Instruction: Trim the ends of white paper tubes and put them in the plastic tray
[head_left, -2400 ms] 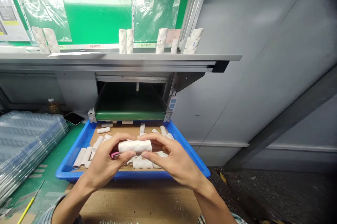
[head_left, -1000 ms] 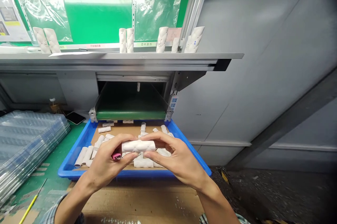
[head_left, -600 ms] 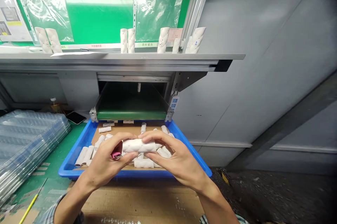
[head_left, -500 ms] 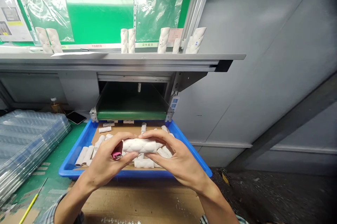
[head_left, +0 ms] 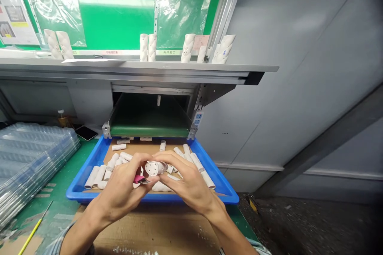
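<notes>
My forearms angle in from below, wrists bent, and my right hand (head_left: pixel 188 187) and left hand (head_left: pixel 119 185) curl closed around a white tube (head_left: pixel 156 168), its holed end turned toward me. My left hand also grips a pink-handled tool (head_left: pixel 138 179) just beside the tube. Both hands sit over the blue plastic tray (head_left: pixel 230 198), inside its near rim, with loose white tubes (head_left: pixel 197 165) lying past my right fingers.
</notes>
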